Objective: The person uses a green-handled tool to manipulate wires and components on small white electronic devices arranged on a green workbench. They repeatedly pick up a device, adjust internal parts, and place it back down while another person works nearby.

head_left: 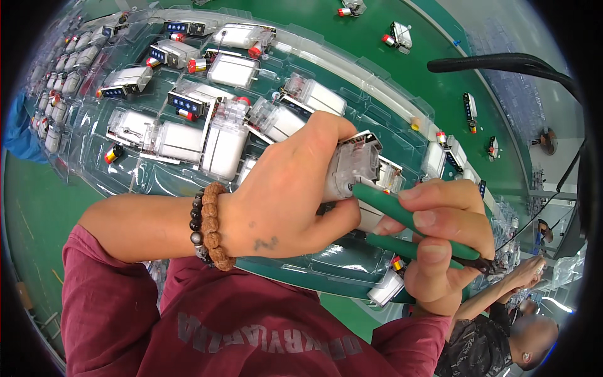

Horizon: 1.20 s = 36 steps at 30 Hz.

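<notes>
My left hand [282, 188] grips a small device [355, 164] with a clear plastic housing and a circuit board at its top edge. The fingers wrap around the far side of it, and the thumb lies along the near side. In my right hand [443, 232] is a pair of green-handled pliers [386, 204], with the fingers closed over the handles. Its two handles spread toward the device, and the dark end lies at the far right of the hand. One handle end appears to meet the housing; whether it presses there I cannot tell.
A clear plastic tray [157, 179] on the green bench holds several white devices [223, 147] with boards and red-ended cylinders. More units lie on a green surface [377, 69] beyond. A black bent arm [502, 61] reaches in at right. A co-worker [502, 339] sits at lower right.
</notes>
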Motion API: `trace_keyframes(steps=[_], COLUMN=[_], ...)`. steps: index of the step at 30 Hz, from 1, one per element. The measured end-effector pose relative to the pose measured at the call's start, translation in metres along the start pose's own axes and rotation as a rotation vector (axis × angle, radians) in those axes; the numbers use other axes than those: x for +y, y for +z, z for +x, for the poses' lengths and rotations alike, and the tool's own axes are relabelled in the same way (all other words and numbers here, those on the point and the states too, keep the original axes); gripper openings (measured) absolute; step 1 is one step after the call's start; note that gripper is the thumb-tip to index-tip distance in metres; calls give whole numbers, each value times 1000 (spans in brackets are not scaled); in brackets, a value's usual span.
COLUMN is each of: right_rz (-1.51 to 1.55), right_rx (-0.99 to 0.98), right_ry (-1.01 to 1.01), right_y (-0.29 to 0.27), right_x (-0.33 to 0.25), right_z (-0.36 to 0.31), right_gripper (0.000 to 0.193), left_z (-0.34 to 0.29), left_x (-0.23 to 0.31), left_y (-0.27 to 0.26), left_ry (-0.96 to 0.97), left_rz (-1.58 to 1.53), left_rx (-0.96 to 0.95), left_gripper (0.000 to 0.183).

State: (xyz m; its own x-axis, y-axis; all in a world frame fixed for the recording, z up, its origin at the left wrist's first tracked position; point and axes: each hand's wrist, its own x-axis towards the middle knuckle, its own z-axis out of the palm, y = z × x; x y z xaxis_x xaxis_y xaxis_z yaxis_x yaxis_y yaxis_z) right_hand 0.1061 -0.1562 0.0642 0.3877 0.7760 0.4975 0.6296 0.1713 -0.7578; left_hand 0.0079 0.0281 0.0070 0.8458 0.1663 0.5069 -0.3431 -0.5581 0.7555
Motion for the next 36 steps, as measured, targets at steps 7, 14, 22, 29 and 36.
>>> trace_keyframes(steps=[7, 14, 22, 29, 36], right_rz=[-28, -26, -66, 50, 189], right_rx=[-11, -12, -72, 74, 196], right_ry=[-54, -17, -92, -114, 7], right_y=[1, 4, 7, 12, 9], right_x=[1, 1, 7, 6, -1], right_z=[3, 2, 7, 1, -6], right_gripper=[27, 20, 14, 32, 18], left_z=[1, 3, -3, -1, 0], left_x=[-3, -5, -3, -4, -3], left_y=[1, 2, 3, 5, 6], left_ry=[50, 151, -123, -69, 9], left_rz=[5, 98, -20, -65, -22], left_rx=[2, 20, -94, -29, 14], left_gripper=[58, 57, 55, 56, 60])
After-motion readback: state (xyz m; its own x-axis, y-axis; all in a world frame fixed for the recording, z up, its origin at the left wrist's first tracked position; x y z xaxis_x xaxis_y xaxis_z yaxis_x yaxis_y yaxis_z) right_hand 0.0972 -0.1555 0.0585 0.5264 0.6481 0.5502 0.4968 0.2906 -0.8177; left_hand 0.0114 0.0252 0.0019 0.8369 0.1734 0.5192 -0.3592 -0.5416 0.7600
